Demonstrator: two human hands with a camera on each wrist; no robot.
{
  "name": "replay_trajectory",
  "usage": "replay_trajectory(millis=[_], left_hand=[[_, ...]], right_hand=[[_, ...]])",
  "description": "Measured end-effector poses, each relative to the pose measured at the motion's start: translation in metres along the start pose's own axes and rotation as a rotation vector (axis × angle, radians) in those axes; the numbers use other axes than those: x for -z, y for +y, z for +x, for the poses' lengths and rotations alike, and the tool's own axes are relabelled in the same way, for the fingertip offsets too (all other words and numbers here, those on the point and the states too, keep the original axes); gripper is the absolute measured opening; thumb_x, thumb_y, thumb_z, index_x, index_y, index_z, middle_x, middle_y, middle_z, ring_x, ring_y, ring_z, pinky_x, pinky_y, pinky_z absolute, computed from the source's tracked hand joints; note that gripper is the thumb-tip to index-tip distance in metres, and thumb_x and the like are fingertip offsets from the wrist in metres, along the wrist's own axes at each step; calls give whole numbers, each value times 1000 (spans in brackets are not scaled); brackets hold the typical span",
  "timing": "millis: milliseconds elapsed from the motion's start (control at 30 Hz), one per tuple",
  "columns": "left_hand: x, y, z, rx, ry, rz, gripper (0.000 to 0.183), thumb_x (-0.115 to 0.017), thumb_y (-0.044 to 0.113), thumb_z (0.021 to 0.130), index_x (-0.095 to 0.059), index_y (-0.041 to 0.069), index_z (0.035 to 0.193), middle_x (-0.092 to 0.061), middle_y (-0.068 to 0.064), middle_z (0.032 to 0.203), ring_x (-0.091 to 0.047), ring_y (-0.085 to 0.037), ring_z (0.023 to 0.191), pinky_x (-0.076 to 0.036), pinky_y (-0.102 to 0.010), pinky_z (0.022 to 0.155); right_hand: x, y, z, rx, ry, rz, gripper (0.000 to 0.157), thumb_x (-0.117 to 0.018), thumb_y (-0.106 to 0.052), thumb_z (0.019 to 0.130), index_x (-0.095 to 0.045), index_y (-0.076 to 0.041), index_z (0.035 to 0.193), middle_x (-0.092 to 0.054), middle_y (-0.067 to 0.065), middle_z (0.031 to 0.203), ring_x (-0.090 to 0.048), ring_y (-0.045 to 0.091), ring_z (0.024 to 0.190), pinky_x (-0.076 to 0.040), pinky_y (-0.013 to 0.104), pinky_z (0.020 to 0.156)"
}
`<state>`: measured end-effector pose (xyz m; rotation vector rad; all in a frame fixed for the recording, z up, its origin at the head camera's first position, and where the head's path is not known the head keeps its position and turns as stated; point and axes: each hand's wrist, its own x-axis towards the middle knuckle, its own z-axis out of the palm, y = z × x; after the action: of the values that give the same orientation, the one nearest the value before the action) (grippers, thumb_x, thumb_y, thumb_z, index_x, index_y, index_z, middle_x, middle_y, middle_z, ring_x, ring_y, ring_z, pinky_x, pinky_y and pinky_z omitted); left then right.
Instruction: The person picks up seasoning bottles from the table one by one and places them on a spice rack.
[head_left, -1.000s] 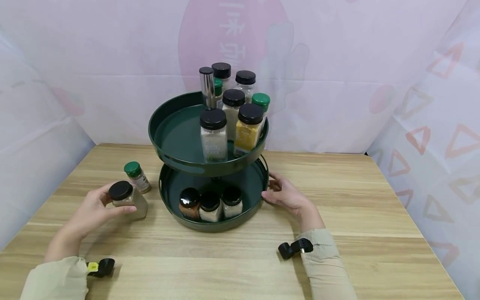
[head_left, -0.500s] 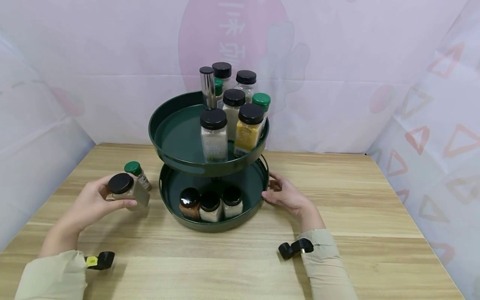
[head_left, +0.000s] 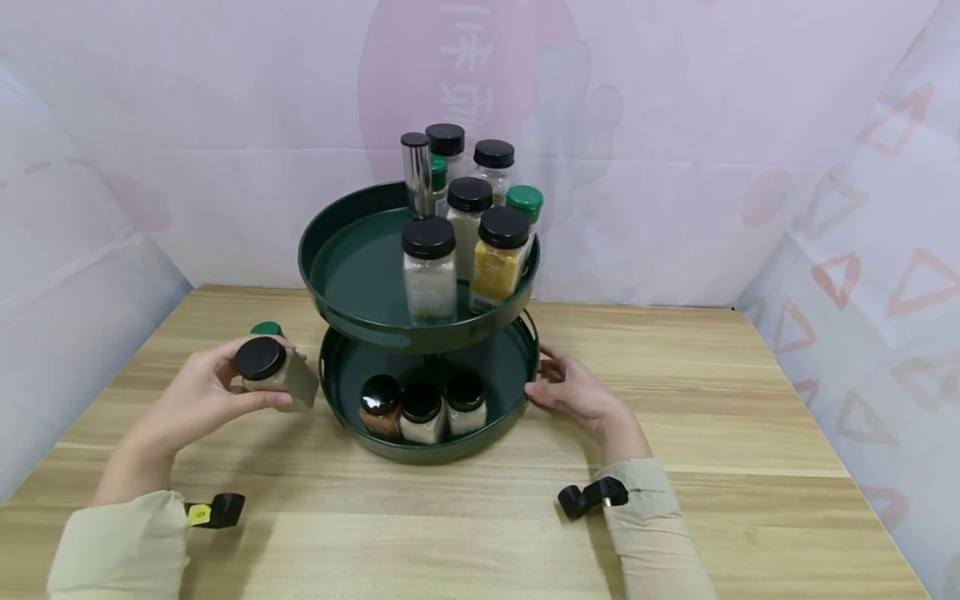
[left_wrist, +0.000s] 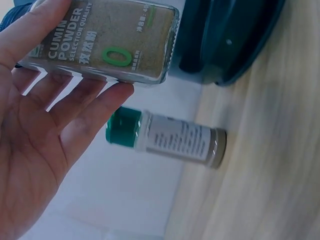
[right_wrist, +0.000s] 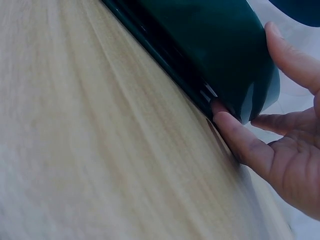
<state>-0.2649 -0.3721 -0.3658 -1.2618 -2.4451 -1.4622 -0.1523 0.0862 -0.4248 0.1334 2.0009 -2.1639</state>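
My left hand (head_left: 198, 400) grips a square glass jar of cumin powder (head_left: 292, 383) with a black lid. The jar is raised off the table and tilted; its label reads clearly in the left wrist view, where the thumb lies across the jar (left_wrist: 120, 40). Behind it stands a green-capped spice bottle (left_wrist: 175, 137), mostly hidden in the head view. A dark green two-tier round rack stands in the centre. My right hand (head_left: 573, 392) rests its thumb and fingertips against the outside of the lower tray (right_wrist: 215, 45), at its right side.
Several spice jars, among them a yellow one (head_left: 495, 271), stand on the right half of the upper tray (head_left: 352, 258) around a chrome post (head_left: 417, 175). Three black-lidded jars (head_left: 422, 417) sit at the front of the lower tray. Fabric walls enclose the wooden table (head_left: 450, 533).
My left hand has lifted the cumin jar from the table, tilted it and carried it right toward the rack. It now covers most of the green-capped bottle. My right hand stays put.
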Motion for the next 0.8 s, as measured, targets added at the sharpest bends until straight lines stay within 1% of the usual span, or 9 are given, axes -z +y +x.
replay_trajectory(millis=[67,167,333,600,800], left_hand=[[-3,3,4,-26,-2,-6,63,-82,-14,69,-61,0,127,-67,13,119,-61,2,110,-51,-10,82],[-6,6,9,-34,-23,-25,62,-82,-13,70,-61,0,127,-66,12,121,-61,0,110,-52,-12,79],[-12,11,15,-5,-48,-49,59,-82,-9,73,-61,2,128,-65,12,122,-62,-1,106,-55,-18,69],[-22,12,23,36,-75,-63,57,-82,-4,75,-61,4,127,-65,17,118,-63,2,103,-57,-21,67],[-27,11,27,56,-81,-32,55,-83,2,77,-63,6,127,-63,21,118,-60,1,101,-52,-22,64]], right_hand=[[0,0,1,-1,2,-1,83,-64,2,91,-16,-9,159,-30,25,149,-52,17,108,-54,22,88],[1,1,1,-2,6,-3,83,-64,3,91,-17,-9,158,-31,25,148,-52,17,108,-55,22,88],[2,2,2,0,-2,-7,83,-64,3,91,-17,-8,158,-31,25,148,-53,17,108,-55,22,88],[1,1,1,6,-6,-10,83,-63,2,92,-15,-7,158,-30,27,149,-52,18,109,-54,21,88],[1,1,1,6,-6,-15,82,-63,2,92,-15,-7,158,-30,26,149,-52,18,111,-54,21,88]])
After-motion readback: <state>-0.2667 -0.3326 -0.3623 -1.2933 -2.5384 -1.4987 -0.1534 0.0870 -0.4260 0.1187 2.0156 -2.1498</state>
